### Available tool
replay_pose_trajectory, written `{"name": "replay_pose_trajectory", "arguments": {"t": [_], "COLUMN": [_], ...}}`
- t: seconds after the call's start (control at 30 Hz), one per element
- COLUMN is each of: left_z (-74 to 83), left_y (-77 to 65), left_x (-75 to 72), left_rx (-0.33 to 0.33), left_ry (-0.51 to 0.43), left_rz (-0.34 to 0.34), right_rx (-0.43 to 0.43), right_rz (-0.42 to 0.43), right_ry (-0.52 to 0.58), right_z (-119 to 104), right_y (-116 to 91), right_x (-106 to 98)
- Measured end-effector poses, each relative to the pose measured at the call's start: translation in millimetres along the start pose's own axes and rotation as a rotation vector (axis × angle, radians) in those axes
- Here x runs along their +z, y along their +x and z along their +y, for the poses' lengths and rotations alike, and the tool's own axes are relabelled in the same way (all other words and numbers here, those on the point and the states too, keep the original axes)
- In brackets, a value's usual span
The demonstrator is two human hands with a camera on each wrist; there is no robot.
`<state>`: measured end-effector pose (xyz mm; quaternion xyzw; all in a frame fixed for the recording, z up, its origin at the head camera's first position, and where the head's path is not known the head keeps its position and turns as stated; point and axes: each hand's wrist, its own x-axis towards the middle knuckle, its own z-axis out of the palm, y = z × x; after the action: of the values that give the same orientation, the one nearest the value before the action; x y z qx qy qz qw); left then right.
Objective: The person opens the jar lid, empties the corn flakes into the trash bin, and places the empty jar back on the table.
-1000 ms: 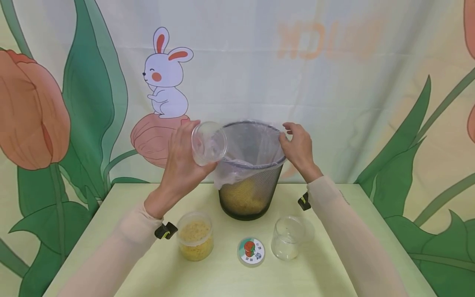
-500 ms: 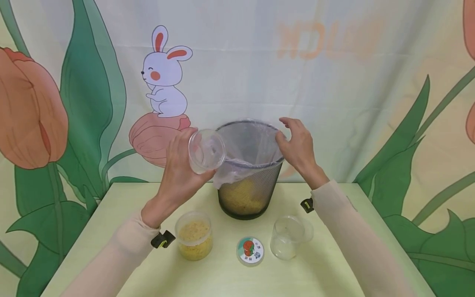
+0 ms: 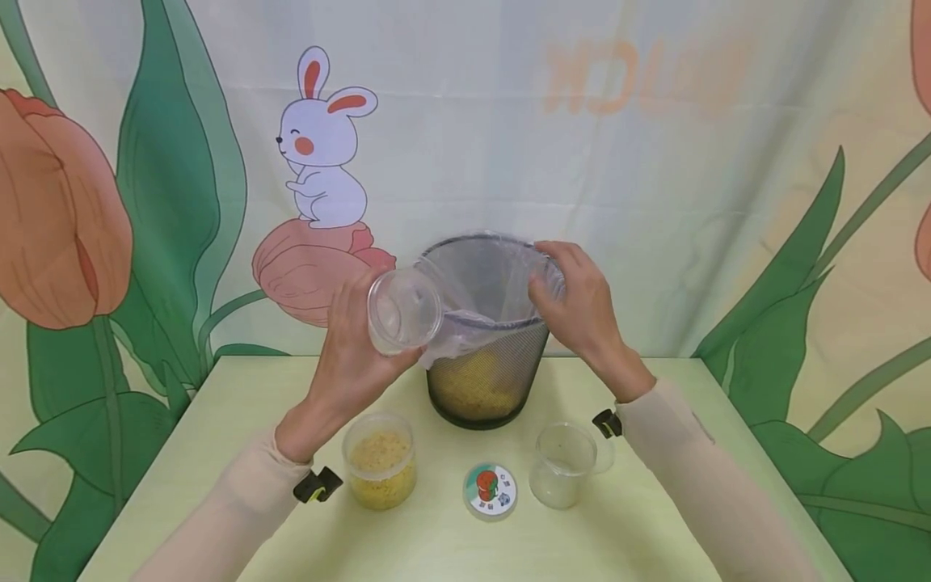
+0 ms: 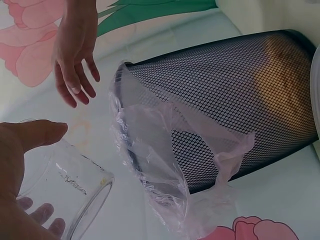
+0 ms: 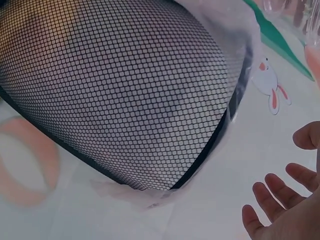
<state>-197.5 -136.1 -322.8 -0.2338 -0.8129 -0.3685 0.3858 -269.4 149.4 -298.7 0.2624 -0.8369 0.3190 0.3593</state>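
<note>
My left hand (image 3: 349,347) grips a clear plastic jar (image 3: 404,311), fingers and thumb round its sides, tilted beside the left rim of a black mesh bin (image 3: 502,364). A few small flecks cling inside the jar (image 4: 75,182) in the left wrist view; otherwise it looks empty. A thin see-through bag (image 3: 461,335) lines the bin and folds over its rim. Yellowish material shows through the mesh low down. My right hand (image 3: 582,307) hovers at the bin's right rim, fingers loosely bent and holding nothing; both wrist views show it apart from the bin.
On the table (image 3: 305,550) in front stand a clear tub of yellow crumbs (image 3: 381,477) at left and an empty-looking clear jar (image 3: 562,473) at right. Between them lies a round tomato-printed lid (image 3: 490,491). A patterned curtain (image 3: 465,145) hangs behind the bin.
The left hand has lowered slightly with the jar. The right hand, at the bin's right rim a second ago, now hovers over that rim, more to the left.
</note>
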Motion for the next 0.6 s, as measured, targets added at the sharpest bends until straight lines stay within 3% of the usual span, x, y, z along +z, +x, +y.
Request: {"name": "replay_pose_trajectory", "arguments": {"t": [0.6], "left_z": [5.8], "left_y": [-18.5], "left_x": [9.8], "left_rx": [-0.055], "left_ry": [-0.026], "left_rz": [-0.070], "right_rx": [-0.127], "right_rz": [-0.111], "right_ry": [0.080], "right_z": [-42.1], "right_y": [-35.0], "right_x": [-13.0]}}
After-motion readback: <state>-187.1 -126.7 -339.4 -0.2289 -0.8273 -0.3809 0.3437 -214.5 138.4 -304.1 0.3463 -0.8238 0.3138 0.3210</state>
